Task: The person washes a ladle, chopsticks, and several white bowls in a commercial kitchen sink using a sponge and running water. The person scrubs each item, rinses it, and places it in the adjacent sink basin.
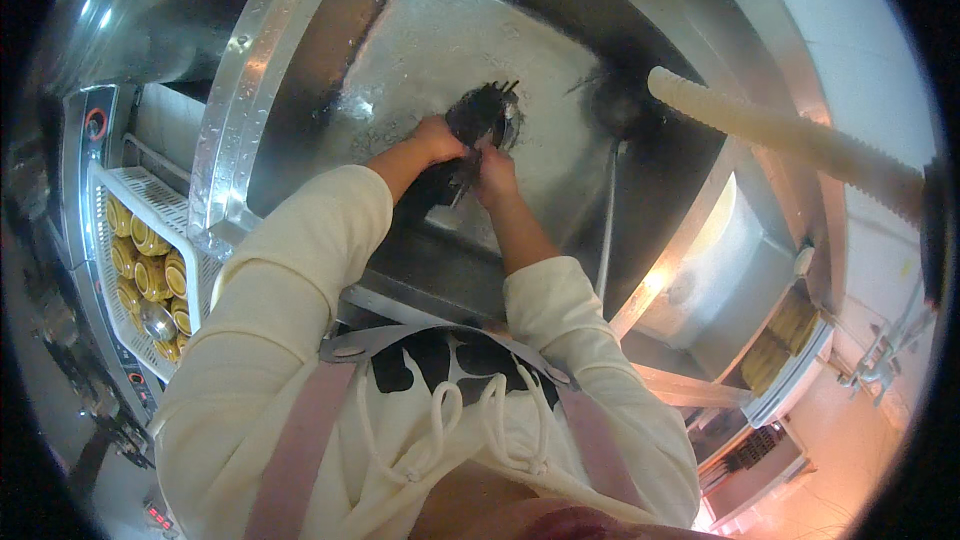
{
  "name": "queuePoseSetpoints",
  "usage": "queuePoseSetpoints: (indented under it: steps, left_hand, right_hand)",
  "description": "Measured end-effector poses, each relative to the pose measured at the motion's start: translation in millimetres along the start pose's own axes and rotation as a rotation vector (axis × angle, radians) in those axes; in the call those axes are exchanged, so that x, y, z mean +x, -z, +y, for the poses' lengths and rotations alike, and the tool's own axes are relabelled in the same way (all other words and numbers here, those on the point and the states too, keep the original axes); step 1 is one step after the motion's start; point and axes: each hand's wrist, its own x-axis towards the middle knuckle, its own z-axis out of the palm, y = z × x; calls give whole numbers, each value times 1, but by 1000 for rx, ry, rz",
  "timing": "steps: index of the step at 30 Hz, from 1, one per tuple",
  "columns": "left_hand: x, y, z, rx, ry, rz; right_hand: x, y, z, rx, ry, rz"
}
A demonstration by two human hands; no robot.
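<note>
A steel sink basin [450, 37] lies before me, its bottom wet. Over it my left hand [439, 141] holds one side of a dark bundle of thin, stick-like utensils [480, 111], whose exact kind I cannot tell. My right hand [495, 171] grips the same bundle from the other side, close to the left. Narrow tips stick out at the bundle's upper end, and more thin ends point down below the hands. The fingers are partly hidden by the bundle and the hands' backs.
A ribbed hose [780, 135] reaches over the sink from the right. A thin metal rod [609, 217] stands along the basin's right side. At left, a white plastic basket [142, 184] holds several yellowish jars [150, 277]. A second basin [697, 277] lies at right.
</note>
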Motion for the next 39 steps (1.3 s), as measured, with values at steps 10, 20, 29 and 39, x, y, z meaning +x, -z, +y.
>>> queuePoseSetpoints:
  steps: [10,20,29,39]
  left_hand:
    - [-61,6,32,-723,-205,-199]
    - [-120,16,81,-1164,-188,-335]
    - [-185,58,113,-1197,-475,-5]
    - [-265,30,142,-1246,-615,346]
  right_hand:
    - [-90,-11,-49,-358,337,-75]
    - [-160,-3,-92,-559,506,121]
    - [-234,62,-143,92,513,22]
    - [-305,118,-165,-391,1139,115]
